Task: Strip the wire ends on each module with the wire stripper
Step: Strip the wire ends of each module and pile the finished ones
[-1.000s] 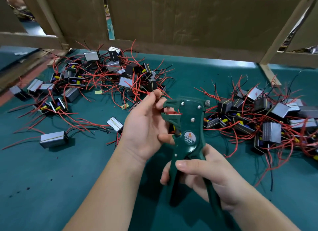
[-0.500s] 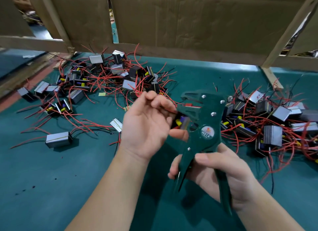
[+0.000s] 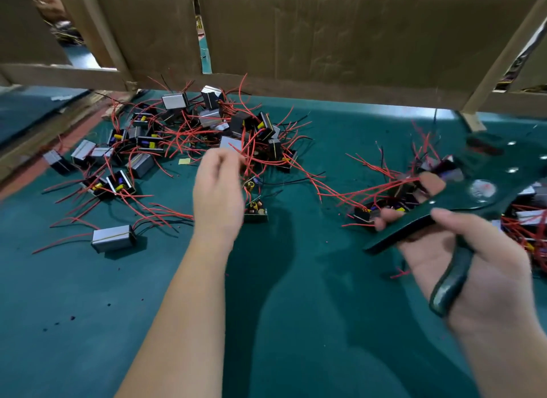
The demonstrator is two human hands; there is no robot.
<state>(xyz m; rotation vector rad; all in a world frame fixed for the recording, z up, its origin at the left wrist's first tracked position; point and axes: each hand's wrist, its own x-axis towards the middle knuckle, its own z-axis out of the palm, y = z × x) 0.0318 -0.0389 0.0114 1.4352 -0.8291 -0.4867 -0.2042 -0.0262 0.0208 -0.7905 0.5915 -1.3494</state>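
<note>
Nearest: two bare forearms reach in over the green counter (image 3: 88, 308).

Right hand (image 3: 479, 264), low right: fingers and thumb wrapped round the handles of the dark green wire stripper (image 3: 450, 282). The handles are spread apart and one runs through the palm. The tool's head points up and right and is blurred, so I cannot tell how its jaws stand.

Left hand (image 3: 219, 196), mid-frame and well apart from the tool: fingers bunched together at the top, motion-blurred. Cannot tell whether they pinch a red wire or nothing.

Open module (image 3: 256, 212), circuit board showing, just right of the left hand. Whether it touches the hand is unclear.

Lone module (image 3: 114, 237), silver-cased, lies by itself to the left with its red wires trailing out.

Right pile (image 3: 384, 202): modules with red and black wires, just beyond the right hand's fingertips.

Left pile (image 3: 207, 125): a larger tangle of modules beyond the left hand, reaching towards the back.

Farthest: cardboard wall (image 3: 325, 42) in a wooden frame (image 3: 503, 57) closes the back of the counter.
</note>
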